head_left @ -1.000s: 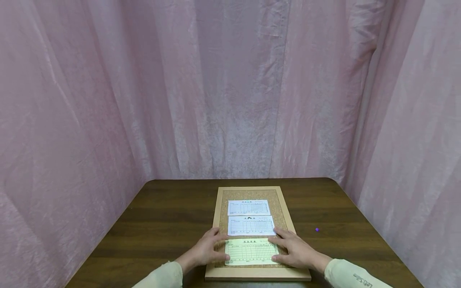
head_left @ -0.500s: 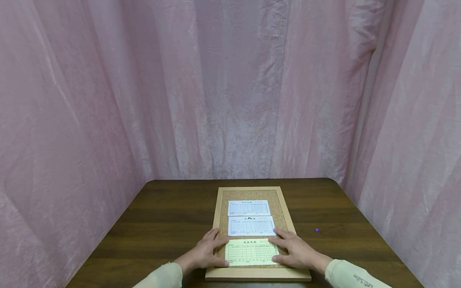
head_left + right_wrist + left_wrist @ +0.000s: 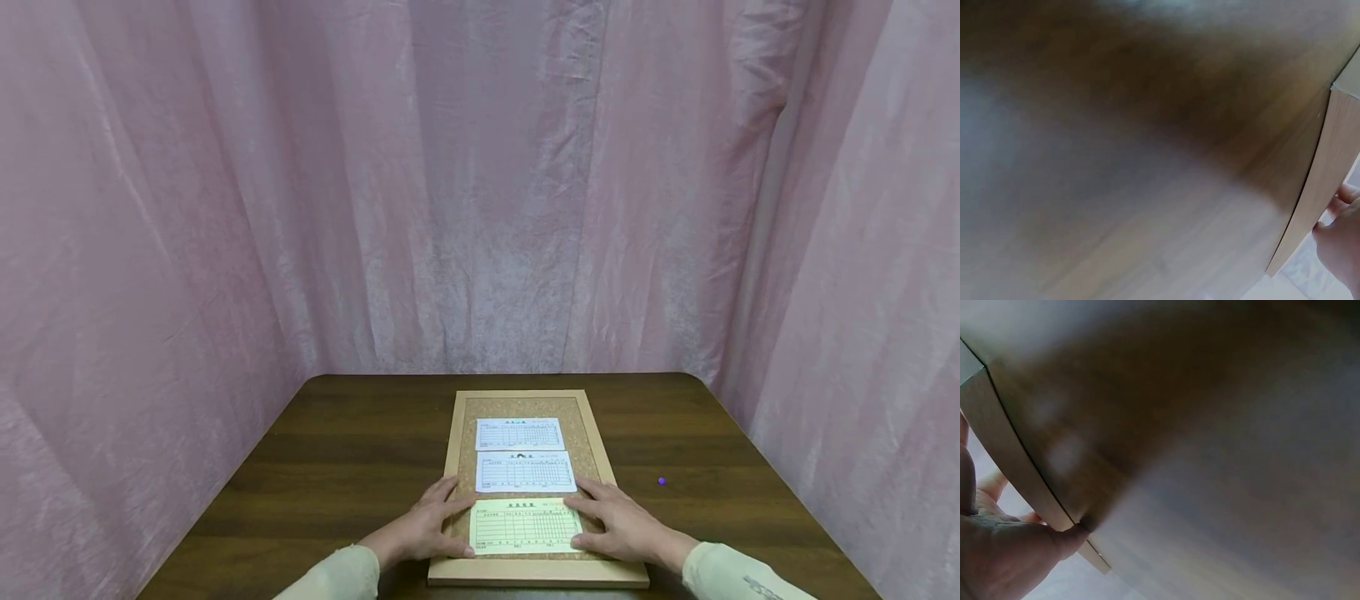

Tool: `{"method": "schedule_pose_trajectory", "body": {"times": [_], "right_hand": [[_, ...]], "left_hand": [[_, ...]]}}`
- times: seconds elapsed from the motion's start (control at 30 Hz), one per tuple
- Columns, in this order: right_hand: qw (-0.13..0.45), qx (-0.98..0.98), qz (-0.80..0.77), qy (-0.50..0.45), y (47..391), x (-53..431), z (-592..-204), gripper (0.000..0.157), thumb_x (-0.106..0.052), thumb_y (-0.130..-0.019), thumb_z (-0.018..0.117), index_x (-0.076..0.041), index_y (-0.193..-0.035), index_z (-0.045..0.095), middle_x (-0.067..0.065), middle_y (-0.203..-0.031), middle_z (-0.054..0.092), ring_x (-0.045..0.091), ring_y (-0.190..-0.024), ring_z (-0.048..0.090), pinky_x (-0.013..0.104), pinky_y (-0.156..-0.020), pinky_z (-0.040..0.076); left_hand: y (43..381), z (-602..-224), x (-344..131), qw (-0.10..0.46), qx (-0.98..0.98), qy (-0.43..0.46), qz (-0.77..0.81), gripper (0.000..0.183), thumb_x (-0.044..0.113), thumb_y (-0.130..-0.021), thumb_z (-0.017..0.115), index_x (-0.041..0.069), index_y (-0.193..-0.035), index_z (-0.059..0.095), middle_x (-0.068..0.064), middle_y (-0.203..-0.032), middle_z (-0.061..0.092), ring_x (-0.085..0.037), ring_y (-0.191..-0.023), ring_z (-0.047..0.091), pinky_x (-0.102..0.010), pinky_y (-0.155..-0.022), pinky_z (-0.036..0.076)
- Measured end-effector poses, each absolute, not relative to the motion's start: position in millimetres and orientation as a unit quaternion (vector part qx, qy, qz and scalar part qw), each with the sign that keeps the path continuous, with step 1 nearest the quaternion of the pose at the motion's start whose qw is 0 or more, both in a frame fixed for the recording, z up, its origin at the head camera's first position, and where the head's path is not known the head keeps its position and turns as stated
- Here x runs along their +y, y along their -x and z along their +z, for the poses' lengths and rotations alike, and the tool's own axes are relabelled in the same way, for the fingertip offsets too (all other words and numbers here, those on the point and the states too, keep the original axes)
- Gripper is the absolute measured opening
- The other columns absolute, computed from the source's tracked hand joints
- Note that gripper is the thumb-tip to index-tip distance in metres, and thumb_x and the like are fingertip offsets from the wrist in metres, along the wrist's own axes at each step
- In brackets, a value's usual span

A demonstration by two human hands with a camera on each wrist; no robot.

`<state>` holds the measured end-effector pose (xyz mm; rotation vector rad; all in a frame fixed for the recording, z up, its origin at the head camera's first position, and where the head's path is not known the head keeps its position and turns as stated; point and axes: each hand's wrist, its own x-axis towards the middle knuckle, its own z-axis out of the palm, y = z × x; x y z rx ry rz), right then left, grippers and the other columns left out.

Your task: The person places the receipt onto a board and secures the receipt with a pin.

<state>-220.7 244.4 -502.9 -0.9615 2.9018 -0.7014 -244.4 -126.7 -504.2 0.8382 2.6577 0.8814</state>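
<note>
A wood-framed cork board lies on the table with several paper slips on it in a column. The nearest is a pale green printed slip; beyond it are a white middle slip and a white far slip. My left hand rests over the board's left frame, its thumb and index tips close by the green slip's left edge. Across from it, my right hand lies over the right frame, fingers spread, with tips at the green slip's right edge. Both wrist views show the hands at the frame's side.
A small purple round object sits on the dark wooden table, right of the board. Pink curtains hang behind the table and on both sides.
My left thumb has slid slightly toward the near side, away from the green slip's left edge. The right hand has barely shifted, and the slips keep their places.
</note>
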Motion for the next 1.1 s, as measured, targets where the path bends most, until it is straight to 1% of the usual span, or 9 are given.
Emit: {"method": "schedule_pose_trajectory", "body": {"times": [0.1, 0.2, 0.33, 0.43, 0.67, 0.77, 0.87, 1.0, 1.1], "right_hand": [[0.000, 0.928, -0.226, 0.297, 218.5, 247.8, -500.7, 0.071, -0.056, -0.090, 0.065, -0.008, -0.141, 0.056, 0.027, -0.153, 0.033, 0.053, -0.138, 0.030, 0.069, -0.105, 0.026], [0.000, 0.929, -0.229, 0.290, 217.7, 252.2, -499.7, 0.071, -0.056, -0.088, 0.067, -0.007, -0.139, 0.059, 0.029, -0.153, 0.033, 0.052, -0.138, 0.030, 0.069, -0.107, 0.022], [-0.004, 0.930, -0.231, 0.287, 217.4, 256.3, -498.4, 0.071, -0.056, -0.087, 0.069, -0.008, -0.138, 0.060, 0.030, -0.152, 0.033, 0.052, -0.138, 0.031, 0.068, -0.109, 0.020], [-0.011, 0.929, -0.232, 0.290, 216.8, 258.3, -497.7, 0.070, -0.055, -0.086, 0.070, -0.008, -0.137, 0.061, 0.031, -0.151, 0.035, 0.051, -0.137, 0.033, 0.068, -0.109, 0.020], [-0.033, 0.931, -0.232, 0.280, 211.9, 264.7, -492.8, 0.071, -0.055, -0.081, 0.076, -0.010, -0.135, 0.062, 0.029, -0.146, 0.043, 0.052, -0.132, 0.039, 0.071, -0.104, 0.026], [-0.039, 0.933, -0.243, 0.261, 209.1, 270.3, -489.1, 0.073, -0.053, -0.079, 0.079, -0.008, -0.134, 0.062, 0.028, -0.146, 0.043, 0.053, -0.131, 0.040, 0.071, -0.100, 0.031], [-0.048, 0.936, -0.256, 0.236, 207.5, 277.5, -486.4, 0.075, -0.050, -0.078, 0.081, -0.005, -0.134, 0.061, 0.026, -0.146, 0.044, 0.052, -0.130, 0.042, 0.068, -0.098, 0.037], [-0.069, 0.943, -0.267, 0.188, 209.0, 289.0, -486.0, 0.070, -0.045, -0.080, 0.081, -0.005, -0.134, 0.062, 0.023, -0.145, 0.046, 0.048, -0.129, 0.046, 0.062, -0.095, 0.043], [-0.088, 0.945, -0.277, 0.151, 211.6, 298.4, -487.1, 0.063, -0.040, -0.083, 0.080, -0.007, -0.133, 0.062, 0.022, -0.145, 0.047, 0.048, -0.127, 0.048, 0.062, -0.095, 0.044]], "left_hand": [[244.2, -504.3, -126.8, 0.111, 0.902, -0.285, 0.303, 0.084, 0.046, -0.077, 0.083, 0.017, -0.148, 0.049, -0.022, -0.161, 0.016, -0.047, -0.147, 0.008, -0.071, -0.106, 0.022], [243.1, -503.0, -127.0, 0.113, 0.901, -0.285, 0.306, 0.084, 0.045, -0.078, 0.083, 0.016, -0.149, 0.049, -0.022, -0.161, 0.014, -0.047, -0.147, 0.007, -0.071, -0.106, 0.022], [243.2, -503.1, -127.6, 0.115, 0.899, -0.286, 0.310, 0.083, 0.045, -0.078, 0.082, 0.017, -0.149, 0.048, -0.022, -0.162, 0.014, -0.046, -0.147, 0.006, -0.072, -0.106, 0.022], [243.4, -504.7, -128.3, 0.111, 0.901, -0.288, 0.305, 0.083, 0.046, -0.079, 0.082, 0.019, -0.149, 0.048, -0.022, -0.162, 0.015, -0.046, -0.147, 0.008, -0.071, -0.106, 0.022], [242.2, -505.7, -129.1, 0.110, 0.903, -0.290, 0.298, 0.082, 0.048, -0.079, 0.080, 0.019, -0.149, 0.048, -0.021, -0.162, 0.016, -0.045, -0.147, 0.009, -0.071, -0.106, 0.023], [242.6, -505.6, -128.6, 0.110, 0.903, -0.291, 0.297, 0.082, 0.048, -0.079, 0.080, 0.018, -0.149, 0.049, -0.021, -0.162, 0.015, -0.045, -0.147, 0.009, -0.070, -0.107, 0.023], [243.3, -506.0, -128.2, 0.107, 0.904, -0.294, 0.293, 0.082, 0.050, -0.079, 0.080, 0.018, -0.149, 0.049, -0.020, -0.162, 0.016, -0.044, -0.147, 0.009, -0.070, -0.107, 0.023], [243.7, -507.4, -128.6, 0.106, 0.902, -0.299, 0.293, 0.082, 0.050, -0.080, 0.079, 0.017, -0.149, 0.048, -0.021, -0.162, 0.016, -0.045, -0.147, 0.009, -0.070, -0.107, 0.024], [243.7, -508.5, -129.3, 0.108, 0.901, -0.298, 0.296, 0.082, 0.050, -0.081, 0.078, 0.017, -0.149, 0.048, -0.021, -0.162, 0.015, -0.045, -0.147, 0.009, -0.070, -0.106, 0.023]]}}
